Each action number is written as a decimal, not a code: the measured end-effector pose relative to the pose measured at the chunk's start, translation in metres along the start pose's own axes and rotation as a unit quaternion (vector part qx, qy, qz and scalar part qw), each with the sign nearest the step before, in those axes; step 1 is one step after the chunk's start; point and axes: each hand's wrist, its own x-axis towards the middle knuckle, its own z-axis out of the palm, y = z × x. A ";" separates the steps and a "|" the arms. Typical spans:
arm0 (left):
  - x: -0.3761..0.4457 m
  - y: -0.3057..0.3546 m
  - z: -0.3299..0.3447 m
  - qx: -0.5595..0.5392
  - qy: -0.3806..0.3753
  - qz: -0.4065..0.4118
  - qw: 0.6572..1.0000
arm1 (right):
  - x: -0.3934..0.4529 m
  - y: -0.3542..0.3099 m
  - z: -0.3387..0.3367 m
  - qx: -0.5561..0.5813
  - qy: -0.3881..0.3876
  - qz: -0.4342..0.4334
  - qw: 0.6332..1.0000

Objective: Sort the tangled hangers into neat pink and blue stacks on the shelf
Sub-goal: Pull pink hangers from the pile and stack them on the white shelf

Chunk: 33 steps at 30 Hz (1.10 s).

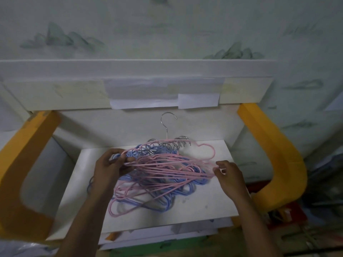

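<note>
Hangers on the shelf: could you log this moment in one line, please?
left hand: gripping pink hangers | right hand: pinching their other end | blue hangers: tangled beneath

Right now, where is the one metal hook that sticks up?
In the head view, the upright metal hook rises at the back centre of the white shelf, behind the tangled hangers, just below the taped paper sheets.

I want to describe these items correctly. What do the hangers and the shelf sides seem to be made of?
Pink hangers and blue hangers: thin wire with a matte coloured coating, probably; their hooks are bare, shiny metal. Yellow shelf sides: smooth, rounded and uniform in colour, likely moulded plastic.
</note>
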 end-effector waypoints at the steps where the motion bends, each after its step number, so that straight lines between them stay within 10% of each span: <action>1: -0.001 0.000 0.001 -0.004 0.002 -0.001 1.000 | 0.000 0.002 0.001 -0.003 0.001 0.008 1.000; 11: 0.000 -0.001 0.007 -0.023 0.005 0.002 1.000 | 0.013 0.008 0.001 0.003 0.014 0.040 0.999; 24: -0.007 0.002 0.003 -0.029 0.017 0.018 0.999 | 0.011 -0.009 -0.025 0.375 -0.010 0.077 0.924; 33: -0.016 0.014 -0.015 -0.049 0.029 0.045 0.997 | 0.000 -0.021 -0.032 0.420 -0.028 0.030 0.906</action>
